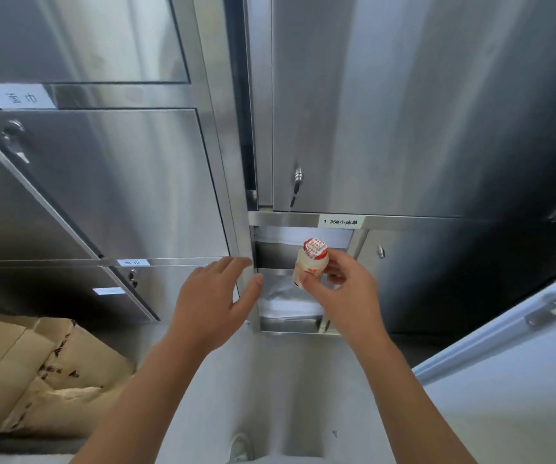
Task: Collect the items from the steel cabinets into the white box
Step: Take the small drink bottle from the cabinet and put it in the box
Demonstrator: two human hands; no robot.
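Bottle (310,262) in right hand (338,289) grip — before open cabinet compartment (290,256)

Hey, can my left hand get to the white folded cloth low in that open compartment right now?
Probably yes. The left hand is open and empty beside the left edge of the compartment, and nothing covers the white folded cloth. The right hand, holding the small bottle, sits higher and to the right.

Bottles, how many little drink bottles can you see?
1. The small bottle with a red-and-white foil lid is held in the right hand, in front of the open cabinet compartment. More may be hidden inside it.
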